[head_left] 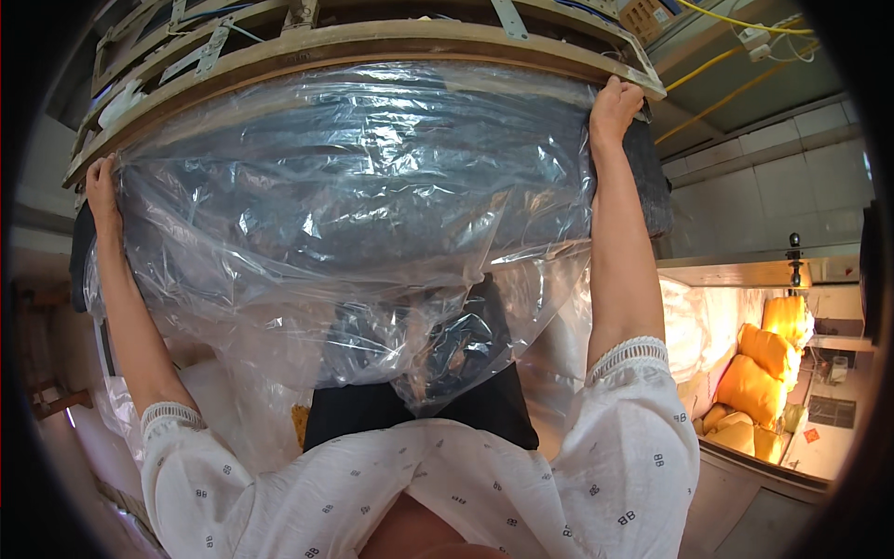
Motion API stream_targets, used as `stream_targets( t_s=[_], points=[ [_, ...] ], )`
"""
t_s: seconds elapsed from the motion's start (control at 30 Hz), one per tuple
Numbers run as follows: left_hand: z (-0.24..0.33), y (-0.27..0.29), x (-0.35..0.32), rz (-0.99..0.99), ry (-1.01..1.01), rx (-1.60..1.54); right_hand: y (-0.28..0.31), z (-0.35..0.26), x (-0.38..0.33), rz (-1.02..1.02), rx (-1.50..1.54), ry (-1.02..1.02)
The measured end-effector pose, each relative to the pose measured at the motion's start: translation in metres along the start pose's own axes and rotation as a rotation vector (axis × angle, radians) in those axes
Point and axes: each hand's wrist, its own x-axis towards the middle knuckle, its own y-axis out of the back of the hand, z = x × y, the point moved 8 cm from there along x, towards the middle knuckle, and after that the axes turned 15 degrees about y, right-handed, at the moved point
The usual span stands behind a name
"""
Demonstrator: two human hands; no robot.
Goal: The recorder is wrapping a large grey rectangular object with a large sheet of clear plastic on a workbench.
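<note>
A large clear plastic sheet is drawn across a dark grey padded piece, and its loose lower part hangs in creases in front of my black shorts or trousers. At the left end of the wooden frame, my left hand is closed on the sheet's edge. My right hand is closed at the frame's right corner, pinching the plastic there; its fingertips are partly hidden. Both arms are stretched wide. The dark padding shows bare beyond the sheet on the right.
Metal brackets are fixed to the frame's slats. Yellow cables run at the upper right beside a brown carton. Yellow-orange cushions or bundles are piled at the right, near a ledge with a black knob-topped post.
</note>
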Motion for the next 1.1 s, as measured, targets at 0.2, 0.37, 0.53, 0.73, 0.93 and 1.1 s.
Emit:
stream_targets(
  t_s=[0.2,0.37,0.53,0.73,0.93,1.1],
  points=[
    [0.053,-0.036,-0.067,0.12,-0.486,0.402,-0.004,0.004,0.007,-0.253,-0.24,0.028],
    [0.062,0.069,-0.086,0.211,-0.406,0.269,0.024,-0.055,-0.049,-0.438,-0.183,0.381],
    [-0.002,0.1,-0.085,-0.042,-0.141,0.358,0.043,-0.069,-0.067,-0.471,-0.035,0.407],
    [0.102,0.019,-0.266,0.459,-0.776,0.762,0.043,-0.046,-0.069,-0.623,-0.055,0.324],
    [0.139,-0.154,-0.532,-0.706,-0.94,0.467,0.066,-0.065,-0.083,-0.598,0.466,0.162],
    [0.047,-0.237,-0.604,-0.926,-0.778,0.502,0.083,-0.099,-0.098,-0.552,0.79,-0.031]
  ],
)
